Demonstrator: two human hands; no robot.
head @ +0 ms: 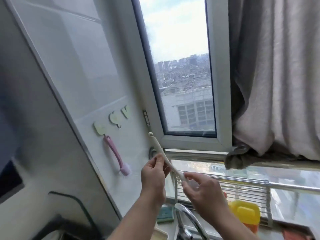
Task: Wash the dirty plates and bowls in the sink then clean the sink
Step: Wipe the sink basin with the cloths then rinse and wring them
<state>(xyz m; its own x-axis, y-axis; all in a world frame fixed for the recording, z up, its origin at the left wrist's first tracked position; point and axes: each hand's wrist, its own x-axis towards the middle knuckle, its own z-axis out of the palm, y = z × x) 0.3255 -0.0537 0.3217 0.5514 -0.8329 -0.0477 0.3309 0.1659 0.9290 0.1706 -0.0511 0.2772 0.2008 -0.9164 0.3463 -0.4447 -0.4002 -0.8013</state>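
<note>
I have both hands up by the wall: the left hand [153, 172] pinches the white brush [164, 158] mid-handle, the right hand [201, 189] grips its lower end, head hidden, I think. Sink and dishes sit below view. Next, I'd either hang its hooked tip on the wall hooks [113, 121] or carry it down past the tap [188, 220].

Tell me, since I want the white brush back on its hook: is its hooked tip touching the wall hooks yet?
Apart. The head view shows the white brush, held by the left hand and right hand, with bare wall between its tip and the wall hooks.
</note>
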